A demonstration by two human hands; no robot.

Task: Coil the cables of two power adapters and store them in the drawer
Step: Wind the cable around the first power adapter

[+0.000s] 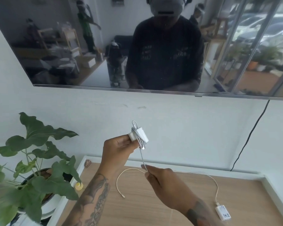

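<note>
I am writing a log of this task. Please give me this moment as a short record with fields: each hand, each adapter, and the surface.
left hand: holds first adapter, cable partly wound around it
right hand: pinches the loose cable below that adapter
second adapter: lies on wooden top, its cable uncoiled
potted plant: left of the top
drawer: not in view

Leafy potted plant — wall-mounted television above
</note>
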